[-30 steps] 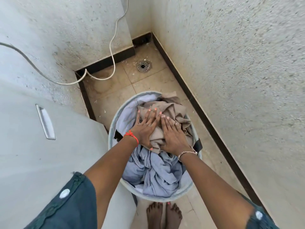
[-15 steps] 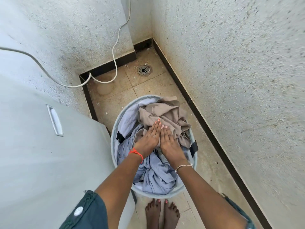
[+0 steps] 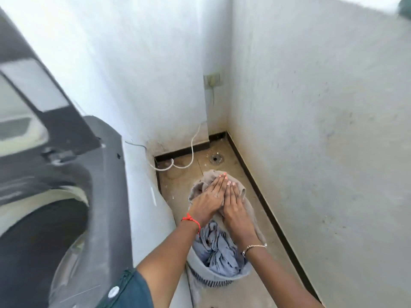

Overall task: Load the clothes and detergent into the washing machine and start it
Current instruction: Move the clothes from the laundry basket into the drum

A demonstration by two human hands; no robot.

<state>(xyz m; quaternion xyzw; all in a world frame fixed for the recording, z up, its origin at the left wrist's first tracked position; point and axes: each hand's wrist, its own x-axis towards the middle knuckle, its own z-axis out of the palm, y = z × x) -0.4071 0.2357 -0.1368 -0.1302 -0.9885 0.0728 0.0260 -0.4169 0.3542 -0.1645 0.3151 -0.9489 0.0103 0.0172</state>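
A round grey laundry basket [image 3: 205,273] stands on the tiled floor, holding crumpled light-blue clothes [image 3: 220,247]. Above it is a beige garment [image 3: 208,176], bunched up and hanging down over the basket's right side. My left hand [image 3: 206,203] and my right hand [image 3: 235,207] lie side by side on top of this garment, fingers straight and pressed to it, holding it. To the left stands the top-loading washing machine [image 3: 109,196]. Its dark lid [image 3: 51,101] is raised and its tub opening [image 3: 33,241] is dark inside. No detergent is in view.
A rough white wall [image 3: 322,152] runs close along the right, with a dark skirting. A white cord [image 3: 193,152] trails from a wall socket [image 3: 212,80] across the floor behind the machine. A floor drain [image 3: 215,159] sits in the far corner.
My view has swung up and left, bringing the machine's open top into sight. Both hands have closed together on the beige garment and it has risen off the pile.
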